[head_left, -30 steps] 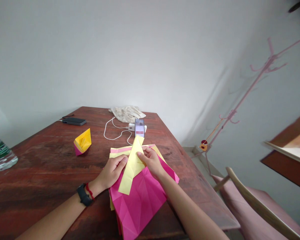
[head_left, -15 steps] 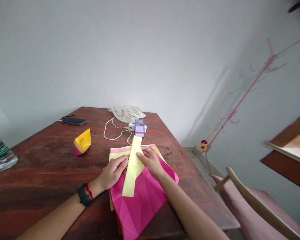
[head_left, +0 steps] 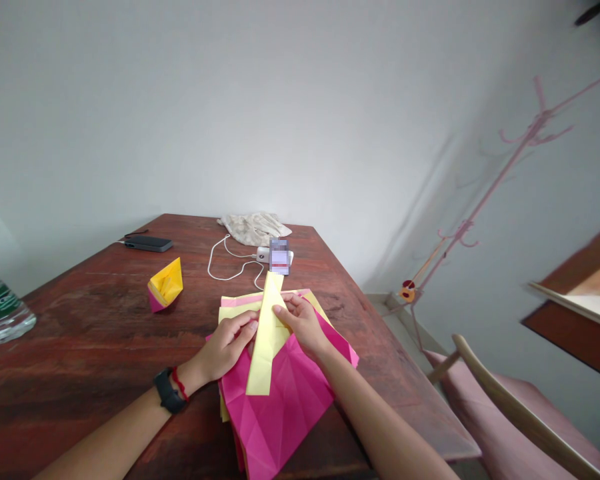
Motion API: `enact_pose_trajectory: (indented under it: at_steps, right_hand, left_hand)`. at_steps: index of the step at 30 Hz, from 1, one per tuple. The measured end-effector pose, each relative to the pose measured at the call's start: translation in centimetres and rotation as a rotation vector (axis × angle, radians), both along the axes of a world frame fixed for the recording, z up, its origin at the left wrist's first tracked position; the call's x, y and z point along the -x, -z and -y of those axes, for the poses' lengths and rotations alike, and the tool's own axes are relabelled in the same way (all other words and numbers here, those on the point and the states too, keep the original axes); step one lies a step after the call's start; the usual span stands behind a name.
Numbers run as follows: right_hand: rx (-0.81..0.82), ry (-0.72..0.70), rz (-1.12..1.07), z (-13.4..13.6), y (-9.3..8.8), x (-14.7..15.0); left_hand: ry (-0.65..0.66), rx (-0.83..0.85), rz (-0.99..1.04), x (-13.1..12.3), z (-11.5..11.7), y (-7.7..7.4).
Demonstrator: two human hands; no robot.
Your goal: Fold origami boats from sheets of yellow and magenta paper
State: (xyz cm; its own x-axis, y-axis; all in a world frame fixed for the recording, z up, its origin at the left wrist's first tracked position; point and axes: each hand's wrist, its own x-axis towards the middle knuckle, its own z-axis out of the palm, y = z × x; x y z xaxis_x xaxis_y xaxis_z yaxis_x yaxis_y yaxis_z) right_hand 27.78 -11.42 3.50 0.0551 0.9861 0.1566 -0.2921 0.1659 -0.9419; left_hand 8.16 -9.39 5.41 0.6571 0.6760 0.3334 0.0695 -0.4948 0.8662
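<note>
A folded pale yellow sheet of paper is held up over a creased magenta sheet. My left hand pinches its left edge between thumb and fingers. On the other side my right hand grips it, the thumb flat on the front and the fingers partly hidden behind. Beneath the magenta sheet lies a stack of yellow and pink paper. A yellow and magenta folded paper piece sits to the left of the stack.
Behind the stack, a phone leans by a white device with a white cable. A cloth lies at the table's far edge. Left are a black power bank and water bottle; right, a chair and pink coat rack.
The lower end of the folded yellow paper has shifted slightly to the right. Both hands keep nearly the same place and grip.
</note>
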Motion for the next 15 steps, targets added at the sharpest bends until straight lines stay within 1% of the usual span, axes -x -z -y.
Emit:
enact_pose_trajectory:
  at_steps: [15]
  right_hand:
    - [0.012,-0.003,0.003,0.14,-0.05,0.09]
  left_hand:
    - [-0.003,0.009,0.005,0.02,0.01,0.09]
